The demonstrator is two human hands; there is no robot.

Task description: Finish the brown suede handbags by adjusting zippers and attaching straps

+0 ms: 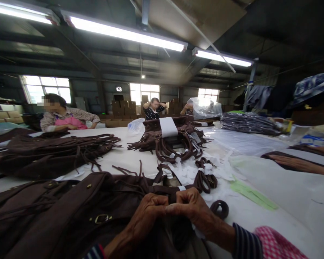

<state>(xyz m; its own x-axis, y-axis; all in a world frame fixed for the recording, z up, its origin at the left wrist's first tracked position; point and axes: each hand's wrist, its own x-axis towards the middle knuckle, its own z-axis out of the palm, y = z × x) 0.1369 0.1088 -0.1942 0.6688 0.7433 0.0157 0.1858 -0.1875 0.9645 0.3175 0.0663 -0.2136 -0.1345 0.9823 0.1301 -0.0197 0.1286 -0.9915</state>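
My left hand and my right hand meet at the lower middle, thumbs nearly touching and fingers curled. Both are closed on the upper edge of a dark brown bag part, whose exact shape my fingers hide. The brown bag with a brass buckle spreads to the left of my left hand. Just beyond my hands lies a strap with a white band. A coiled strap rests right of my right hand, and bundled straps lie farther back.
A stack of brown bags with a white paper band stands mid-table. More bags lie left. Green sheets and plastic film are at right, where another person's hand rests on a brown piece. Several people are across the table.
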